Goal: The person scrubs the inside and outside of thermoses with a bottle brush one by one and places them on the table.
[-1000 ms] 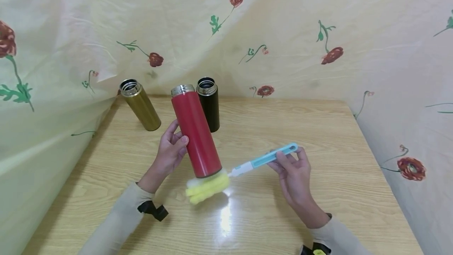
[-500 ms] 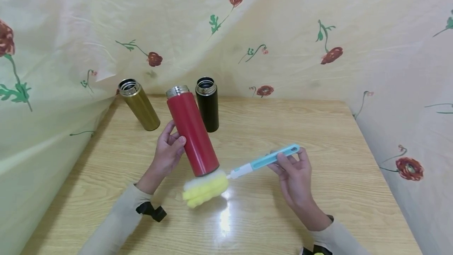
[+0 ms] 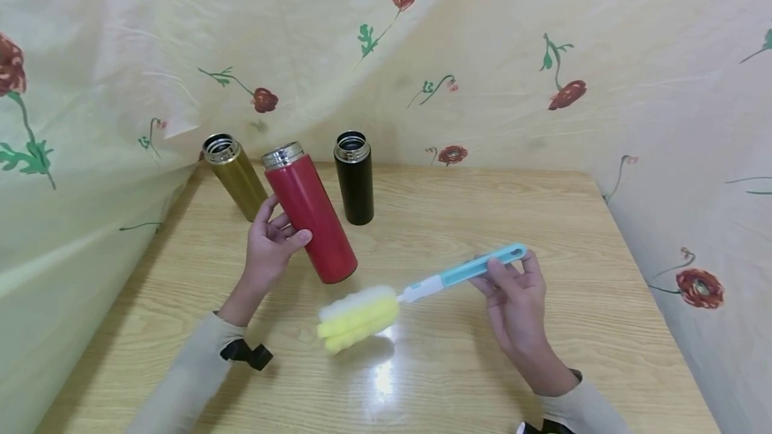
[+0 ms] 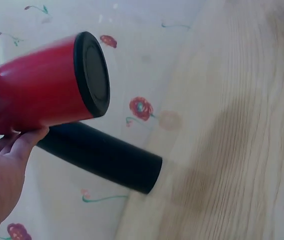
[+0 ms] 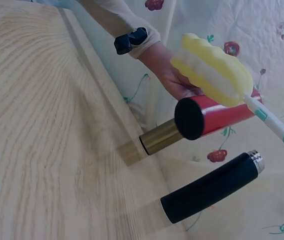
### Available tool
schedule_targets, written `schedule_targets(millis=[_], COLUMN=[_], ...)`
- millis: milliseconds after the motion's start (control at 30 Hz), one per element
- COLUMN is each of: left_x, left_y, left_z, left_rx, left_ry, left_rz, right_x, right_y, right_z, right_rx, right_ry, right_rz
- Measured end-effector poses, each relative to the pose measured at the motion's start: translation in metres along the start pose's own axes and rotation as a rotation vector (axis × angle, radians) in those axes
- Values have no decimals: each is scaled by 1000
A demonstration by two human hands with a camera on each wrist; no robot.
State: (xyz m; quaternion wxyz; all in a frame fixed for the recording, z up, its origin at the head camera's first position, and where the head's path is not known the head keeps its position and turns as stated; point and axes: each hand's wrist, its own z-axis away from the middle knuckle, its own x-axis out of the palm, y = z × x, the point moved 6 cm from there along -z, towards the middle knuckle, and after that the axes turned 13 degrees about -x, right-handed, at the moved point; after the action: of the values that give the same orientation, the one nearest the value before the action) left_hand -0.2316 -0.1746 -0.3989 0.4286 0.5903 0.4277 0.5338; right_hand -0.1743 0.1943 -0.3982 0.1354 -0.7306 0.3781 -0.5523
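My left hand (image 3: 269,246) grips a red thermos bottle (image 3: 310,216) around its middle. The bottle leans left, its lidless steel neck up, its black base (image 4: 92,75) raised off the table in the left wrist view. In my right hand (image 3: 515,300) is a bottle brush, held by its light blue handle (image 3: 482,265) between thumb and fingers. Its yellow and white sponge head (image 3: 360,317) points left, over the table and nearer to me than the red bottle. In the right wrist view the sponge head (image 5: 214,70) overlaps the red bottle (image 5: 222,117).
A black bottle (image 3: 354,183) without a lid stands behind the red one. Farther left stands a gold bottle (image 3: 235,176), also lidless and partly behind my left hand. Flowered cloth (image 3: 494,52) hangs around the back and sides of the wooden table (image 3: 512,209).
My left hand has carried the red bottle left and up, away from the sponge head and off the black bottle. My right hand, with the brush, has shifted slightly right.
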Motion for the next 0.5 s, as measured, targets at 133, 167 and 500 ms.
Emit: schedule_targets(millis=[133,167,500], left_x=[-6,-7,-28], left_y=[2,3,5], left_z=[-3,-5,-26], left_rx=[-4,-2,2], left_ry=[49,60,167], left_rz=[-114,-146,-375], right_x=[-4,-5,-18], right_y=[-4,-6,-19], right_z=[-3,-4,-13], right_rx=[-19,-24,-73], right_ry=[23,33,97], right_rz=[-9,8,74])
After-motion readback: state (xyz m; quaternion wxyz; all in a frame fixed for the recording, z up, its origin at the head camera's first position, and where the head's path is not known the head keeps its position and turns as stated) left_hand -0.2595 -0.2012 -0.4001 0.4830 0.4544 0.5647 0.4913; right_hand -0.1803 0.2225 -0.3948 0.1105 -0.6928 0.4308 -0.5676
